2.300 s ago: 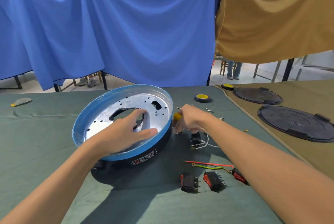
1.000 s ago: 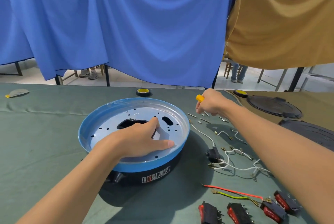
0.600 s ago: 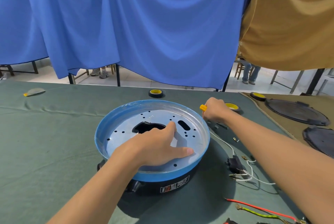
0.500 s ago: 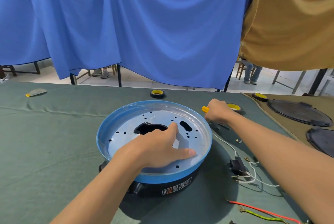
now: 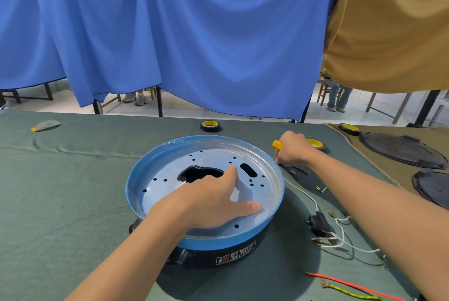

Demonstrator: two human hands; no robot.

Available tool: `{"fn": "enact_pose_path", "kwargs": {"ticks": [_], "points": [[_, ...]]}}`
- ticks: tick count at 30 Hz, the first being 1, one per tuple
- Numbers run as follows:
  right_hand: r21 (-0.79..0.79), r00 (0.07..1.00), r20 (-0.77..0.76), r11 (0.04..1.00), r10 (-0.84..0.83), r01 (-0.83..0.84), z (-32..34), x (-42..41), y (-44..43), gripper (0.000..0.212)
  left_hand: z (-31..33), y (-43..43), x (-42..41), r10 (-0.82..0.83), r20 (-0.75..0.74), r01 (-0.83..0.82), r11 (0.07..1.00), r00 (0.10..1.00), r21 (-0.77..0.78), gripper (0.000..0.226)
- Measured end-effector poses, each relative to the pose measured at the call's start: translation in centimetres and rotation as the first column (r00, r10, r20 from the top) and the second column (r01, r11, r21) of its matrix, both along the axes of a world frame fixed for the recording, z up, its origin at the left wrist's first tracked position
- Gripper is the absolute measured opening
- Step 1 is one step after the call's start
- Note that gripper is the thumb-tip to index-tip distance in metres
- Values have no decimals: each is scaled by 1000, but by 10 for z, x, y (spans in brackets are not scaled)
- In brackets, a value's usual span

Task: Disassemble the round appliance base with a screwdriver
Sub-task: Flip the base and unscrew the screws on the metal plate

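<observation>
The round base (image 5: 155,155) is best pinned under the flat, spread fingers of the left hand (image 5: 213,201) while the screwdriver (image 5: 277,144), gripped in the curled fingers of the right hand (image 5: 294,151), is seated squarely.

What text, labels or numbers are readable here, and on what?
Label on the black side wall of the round appliance base: white and red print, too small to read.
Small stamped mark on its metal plate: blurred, unreadable.
No text reads anywhere else.

Matt perforated metal plate (image 5: 209,193) on glossy blue-rimmed base (image 5: 245,237); cloth-covered table (image 5: 60,203).
</observation>
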State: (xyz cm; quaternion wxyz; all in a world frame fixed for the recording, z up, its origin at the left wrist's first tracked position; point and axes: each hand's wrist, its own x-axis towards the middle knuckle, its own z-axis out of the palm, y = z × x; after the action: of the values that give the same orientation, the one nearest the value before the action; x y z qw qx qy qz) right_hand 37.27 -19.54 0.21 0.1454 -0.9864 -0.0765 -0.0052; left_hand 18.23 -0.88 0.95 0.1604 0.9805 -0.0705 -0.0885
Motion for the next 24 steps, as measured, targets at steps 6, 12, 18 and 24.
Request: {"fn": "enact_pose_path", "kwargs": {"ticks": [6, 12, 18, 24], "points": [[14, 1000, -5, 1000, -23, 23, 2, -6, 2, 11, -1, 1, 1, -7, 6, 7, 1000, 1000, -16, 64], [332, 997, -73, 943, 9, 16, 24, -42, 2, 37, 0, 3, 3, -13, 50, 14, 1000, 999, -24, 56], [491, 871, -434, 871, 230, 15, 50, -96, -2, 42, 17, 12, 3, 57, 195, -50, 998, 979, -42, 55], [479, 825, -489, 878, 284, -18, 47, -117, -4, 26, 29, 35, -4, 217, 322, -176, 973, 921, -152, 43]]}}
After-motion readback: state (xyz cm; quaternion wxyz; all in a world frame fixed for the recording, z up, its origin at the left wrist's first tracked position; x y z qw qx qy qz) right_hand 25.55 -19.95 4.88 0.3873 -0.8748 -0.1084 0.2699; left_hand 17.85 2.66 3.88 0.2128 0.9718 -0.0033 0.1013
